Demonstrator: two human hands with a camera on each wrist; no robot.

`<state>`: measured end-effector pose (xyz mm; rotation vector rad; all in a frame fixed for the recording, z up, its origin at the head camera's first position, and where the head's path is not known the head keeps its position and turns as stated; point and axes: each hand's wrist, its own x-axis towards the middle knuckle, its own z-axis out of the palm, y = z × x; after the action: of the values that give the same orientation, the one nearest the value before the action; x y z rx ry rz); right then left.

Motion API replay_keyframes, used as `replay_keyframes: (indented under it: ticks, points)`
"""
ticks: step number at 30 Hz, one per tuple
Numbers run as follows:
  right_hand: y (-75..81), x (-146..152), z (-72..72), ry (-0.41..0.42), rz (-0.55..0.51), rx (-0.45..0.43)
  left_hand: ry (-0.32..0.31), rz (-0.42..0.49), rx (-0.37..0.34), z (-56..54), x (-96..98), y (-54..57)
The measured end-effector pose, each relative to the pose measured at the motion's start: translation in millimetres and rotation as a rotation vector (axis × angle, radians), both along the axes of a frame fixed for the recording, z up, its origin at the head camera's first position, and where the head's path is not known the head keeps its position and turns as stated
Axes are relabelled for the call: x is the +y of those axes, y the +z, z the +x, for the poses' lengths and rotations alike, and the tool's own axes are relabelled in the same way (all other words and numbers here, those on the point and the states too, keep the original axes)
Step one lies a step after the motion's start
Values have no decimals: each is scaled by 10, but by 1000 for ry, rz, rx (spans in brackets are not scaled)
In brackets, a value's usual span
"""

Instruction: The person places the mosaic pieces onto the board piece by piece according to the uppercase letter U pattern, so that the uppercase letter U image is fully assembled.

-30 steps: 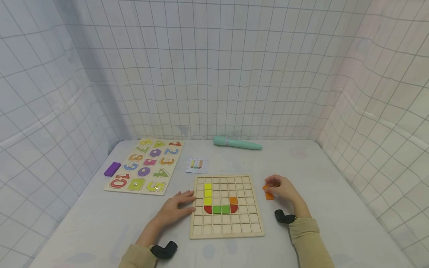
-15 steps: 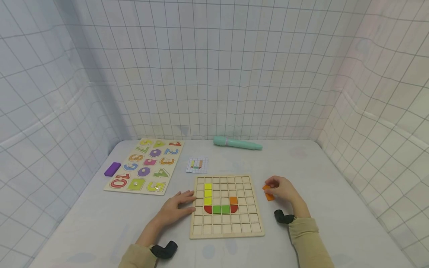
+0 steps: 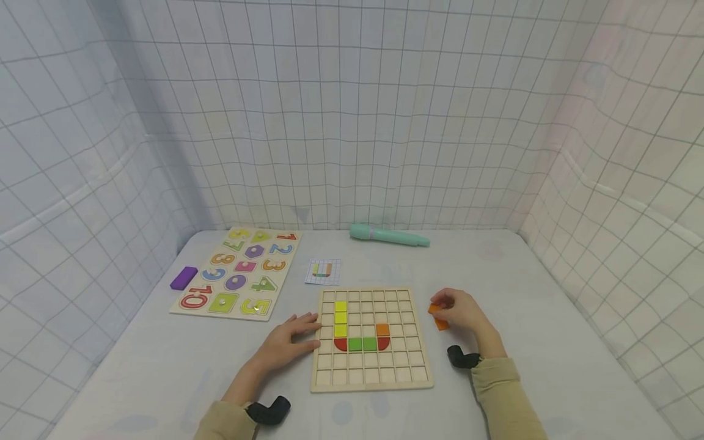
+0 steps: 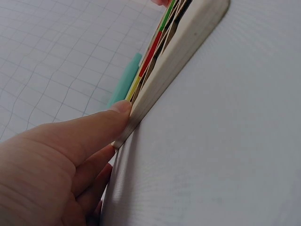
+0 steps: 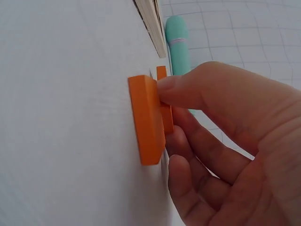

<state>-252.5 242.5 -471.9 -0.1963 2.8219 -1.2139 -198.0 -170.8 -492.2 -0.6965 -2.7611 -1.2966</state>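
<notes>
A wooden grid board lies in front of me, with yellow tiles, green tiles, red rounded tiles and one orange tile set in its cells. My left hand rests at the board's left edge, fingers extended, the thumb touching the rim in the left wrist view. Right of the board, my right hand pinches an orange square tile between thumb and fingers. A second orange tile stands out nearest the camera in the right wrist view, just beside the pinched one.
A small pattern card lies behind the board. To the left is a number puzzle, with a purple block beside it. A mint-green marker-shaped stick lies at the back, near the gridded cloth wall.
The right hand has shifted very slightly to the left with the orange tile, and the nearer orange tile has turned a little. The left hand stays at the board's edge.
</notes>
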Motion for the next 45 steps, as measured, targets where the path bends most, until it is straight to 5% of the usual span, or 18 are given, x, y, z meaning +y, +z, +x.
replay_keyframes:
  ticks: [7,20,31,45]
  points:
    - [80,-116,-20,48,-111,6,7,9,-28,6,-5,9]
    - [300,-565,45,321,-125,96,12,-5,-36,36,-4,8]
    - [166,-798,9,470,-109,67,-7,5,-5,3,-17,-21]
    - [68,-909,15,482,-37,65,12,20,-68,15,1,30]
